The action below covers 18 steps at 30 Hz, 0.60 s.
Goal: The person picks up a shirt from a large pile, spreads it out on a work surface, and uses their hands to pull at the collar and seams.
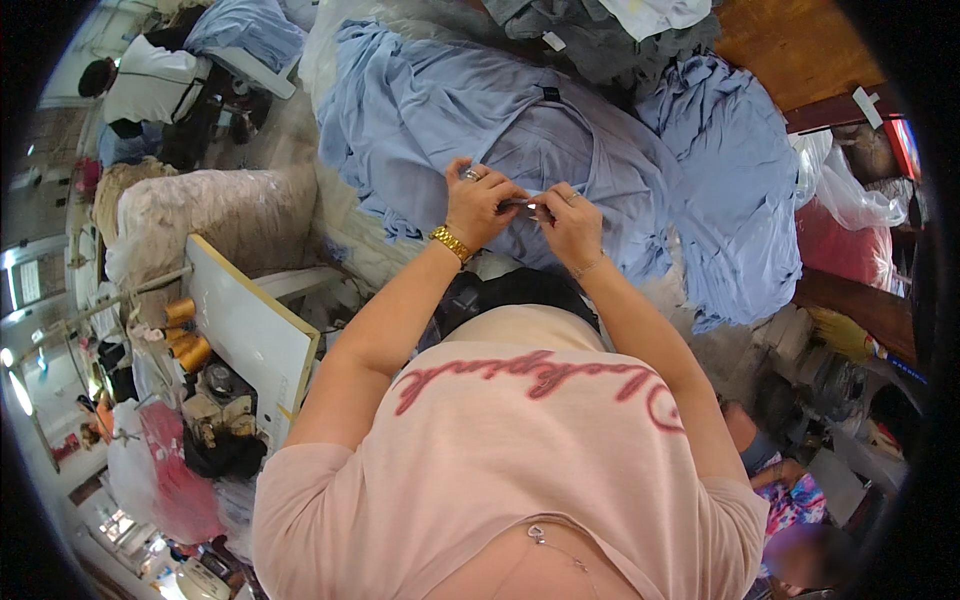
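Both my hands meet over a heap of light blue garments (420,110). My left hand (478,205), with rings and a gold-coloured watch at its wrist, has its fingers curled and pinched together. Close against it, my right hand (570,228) is also closed in a pinch, thumb and index finger together. Between the fingertips shows a small, thin dark piece; its kind is too small to tell. Just beyond the hands lies the rounded neckline of one blue garment, with a small black label (551,94) at its edge.
More blue garments (725,190) hang down at the right, and dark grey cloth (590,50) lies at the far side. To the left stand a white board (245,320), orange thread cones (185,340) and a wrapped bale (220,220). Other people sit at far left and lower right.
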Tool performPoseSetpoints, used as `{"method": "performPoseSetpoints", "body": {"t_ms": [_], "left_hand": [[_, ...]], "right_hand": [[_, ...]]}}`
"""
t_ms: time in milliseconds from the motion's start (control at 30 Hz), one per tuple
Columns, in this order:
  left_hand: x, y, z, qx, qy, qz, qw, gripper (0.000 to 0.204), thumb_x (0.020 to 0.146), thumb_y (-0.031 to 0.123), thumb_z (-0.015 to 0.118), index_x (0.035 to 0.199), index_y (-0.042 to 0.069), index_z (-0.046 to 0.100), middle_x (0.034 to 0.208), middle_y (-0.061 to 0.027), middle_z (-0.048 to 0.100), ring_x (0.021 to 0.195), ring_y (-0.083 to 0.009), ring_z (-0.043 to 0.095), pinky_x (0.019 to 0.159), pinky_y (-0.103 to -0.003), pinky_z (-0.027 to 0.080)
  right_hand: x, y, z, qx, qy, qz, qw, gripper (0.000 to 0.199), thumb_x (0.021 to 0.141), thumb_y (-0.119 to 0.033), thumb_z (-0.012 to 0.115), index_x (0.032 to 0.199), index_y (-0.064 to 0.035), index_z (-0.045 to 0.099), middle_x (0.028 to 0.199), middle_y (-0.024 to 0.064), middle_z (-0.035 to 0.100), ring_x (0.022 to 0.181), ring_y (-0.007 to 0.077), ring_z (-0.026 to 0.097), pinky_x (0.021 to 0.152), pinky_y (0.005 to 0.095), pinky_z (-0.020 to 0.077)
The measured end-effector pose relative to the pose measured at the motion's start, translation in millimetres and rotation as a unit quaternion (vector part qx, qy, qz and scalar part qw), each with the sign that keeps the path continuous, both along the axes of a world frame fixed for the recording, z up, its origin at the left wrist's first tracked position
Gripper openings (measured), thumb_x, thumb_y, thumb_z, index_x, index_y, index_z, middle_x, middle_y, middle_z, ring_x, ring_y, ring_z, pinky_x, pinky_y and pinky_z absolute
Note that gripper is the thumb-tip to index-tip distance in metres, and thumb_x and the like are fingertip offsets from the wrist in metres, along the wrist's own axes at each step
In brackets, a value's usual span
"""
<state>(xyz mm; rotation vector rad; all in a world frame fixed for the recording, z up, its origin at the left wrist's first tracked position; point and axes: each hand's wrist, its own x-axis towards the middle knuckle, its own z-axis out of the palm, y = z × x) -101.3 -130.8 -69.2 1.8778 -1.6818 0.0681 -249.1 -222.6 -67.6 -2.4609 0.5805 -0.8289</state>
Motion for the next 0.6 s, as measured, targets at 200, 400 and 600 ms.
{"method": "performPoseSetpoints", "body": {"t_ms": [200, 400, 600], "left_hand": [[4, -6, 2, -0.025, 0.063, -0.066, 0.996, 0.015, 0.06, 0.014, 0.071, 0.071, 0.02, 0.062, 0.076, 0.0072, 0.06, 0.077, -0.0104, 0.056, 0.091, -0.04, 0.029], [20, -12, -8, -0.035, 0.184, -0.194, 0.963, 0.019, 0.06, 0.005, 0.071, 0.069, 0.012, 0.056, 0.083, 0.0031, 0.064, 0.081, -0.0122, 0.06, 0.091, -0.037, 0.035], [28, -12, -8, -0.033, 0.15, -0.229, 0.961, 0.02, 0.061, 0.003, 0.07, 0.069, 0.012, 0.054, 0.08, 0.003, 0.063, 0.078, -0.0145, 0.058, 0.089, -0.038, 0.036]], "right_hand": [[-5, 23, 3, 0.113, -0.055, -0.099, 0.987, 0.007, 0.072, -0.008, 0.064, 0.077, -0.0092, 0.058, 0.075, 0.0045, 0.055, 0.061, 0.0214, 0.055, 0.053, 0.0306, 0.0433], [-15, 43, 4, 0.17, -0.053, -0.172, 0.969, 0.007, 0.077, -0.009, 0.063, 0.078, -0.0063, 0.058, 0.075, 0.0057, 0.054, 0.06, 0.0199, 0.053, 0.052, 0.0283, 0.0422], [-14, 55, 13, 0.169, -0.065, -0.21, 0.961, 0.009, 0.074, -0.008, 0.065, 0.081, -0.0075, 0.059, 0.076, 0.0055, 0.054, 0.062, 0.0198, 0.055, 0.053, 0.029, 0.0435]]}}
